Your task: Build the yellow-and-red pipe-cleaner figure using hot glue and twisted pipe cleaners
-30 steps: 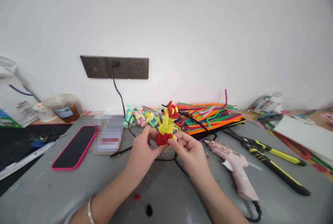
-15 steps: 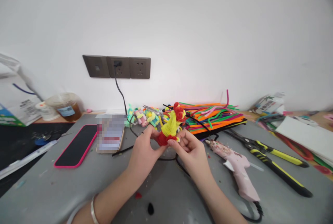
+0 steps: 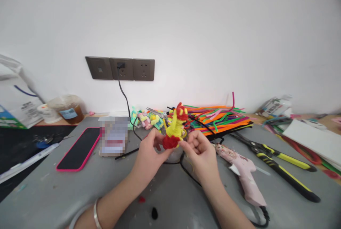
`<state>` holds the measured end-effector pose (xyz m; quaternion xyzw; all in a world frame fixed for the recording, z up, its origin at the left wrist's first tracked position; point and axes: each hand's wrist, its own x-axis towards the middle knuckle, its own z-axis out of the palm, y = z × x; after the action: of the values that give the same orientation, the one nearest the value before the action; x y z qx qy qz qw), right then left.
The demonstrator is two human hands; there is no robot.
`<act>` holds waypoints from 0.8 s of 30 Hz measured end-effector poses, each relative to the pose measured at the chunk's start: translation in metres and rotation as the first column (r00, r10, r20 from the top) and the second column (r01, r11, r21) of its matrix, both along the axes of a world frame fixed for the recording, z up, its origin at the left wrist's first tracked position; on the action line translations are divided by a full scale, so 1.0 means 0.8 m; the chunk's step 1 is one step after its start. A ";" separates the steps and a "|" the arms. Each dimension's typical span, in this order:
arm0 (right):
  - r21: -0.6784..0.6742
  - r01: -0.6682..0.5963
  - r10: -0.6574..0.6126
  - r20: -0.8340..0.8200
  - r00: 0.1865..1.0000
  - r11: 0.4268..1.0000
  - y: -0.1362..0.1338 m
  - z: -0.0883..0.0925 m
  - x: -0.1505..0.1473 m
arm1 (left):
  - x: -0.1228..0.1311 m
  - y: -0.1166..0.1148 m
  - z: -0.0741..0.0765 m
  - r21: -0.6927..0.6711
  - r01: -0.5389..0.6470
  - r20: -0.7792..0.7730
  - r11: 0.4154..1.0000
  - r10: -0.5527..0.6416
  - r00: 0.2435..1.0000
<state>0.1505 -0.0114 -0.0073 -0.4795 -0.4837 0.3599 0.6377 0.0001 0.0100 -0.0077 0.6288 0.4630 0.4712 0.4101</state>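
Observation:
A small red and yellow pipe-cleaner figure is held upright above the grey work surface. It has a red top with yellow spots, a wound yellow neck and body, and a red base. My left hand is closed on the red base from the left, thumb in front. At the figure's lower right edge, my right hand is closed in a pinch, its thumb tip against a small yellow part there. The right fingertips are partly hidden behind the thumb.
Loose coloured pipe cleaners lie behind, beside small pastel pieces. To the right are a pink glue gun and long-handled pliers. Two phones, one a pink-cased phone, lie left. A black cord runs from the wall socket.
The figure has turned and stands straighter, showing more of its yellow neck. My right thumb has slid off the front of the red base to its right edge.

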 end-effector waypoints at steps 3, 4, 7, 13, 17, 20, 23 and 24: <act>0.098 0.117 -0.109 -0.081 0.991 0.988 0.001 0.001 0.009 | 0.002 0.005 -0.001 -0.135 0.168 0.279 0.976 -0.126 0.952; 0.121 0.143 -0.131 -0.106 0.986 0.982 0.002 0.001 0.012 | 0.003 0.006 -0.001 -0.164 0.209 0.349 0.964 -0.141 0.927; 0.122 0.176 -0.159 -0.137 0.978 0.977 0.004 0.000 0.017 | 0.002 0.009 0.003 -0.220 0.233 0.451 0.947 -0.113 0.885; 0.146 0.128 -0.128 -0.012 0.992 0.981 0.000 -0.004 0.004 | 0.001 0.010 0.008 -0.270 0.230 0.467 0.935 -0.081 0.880; 0.187 0.108 -0.133 0.128 0.983 0.976 -0.001 -0.010 -0.002 | 0.002 0.011 0.004 -0.249 0.255 0.448 0.934 -0.122 0.885; 0.196 0.095 -0.137 0.215 0.967 0.976 0.000 -0.014 -0.001 | 0.003 0.011 -0.002 -0.219 0.242 0.413 0.945 -0.135 0.901; 0.171 0.038 -0.078 0.232 0.970 0.985 0.000 -0.017 -0.002 | 0.003 0.009 -0.007 -0.190 0.211 0.360 0.959 -0.132 0.924; 0.155 0.016 -0.051 0.227 0.973 0.988 0.000 -0.019 -0.003 | 0.003 0.007 -0.007 -0.182 0.202 0.342 0.962 -0.131 0.931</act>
<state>0.1482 -0.0116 -0.0221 -0.4761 -0.5720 0.2532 0.6181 0.0024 0.0158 -0.0134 0.5314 0.3814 0.4794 0.5851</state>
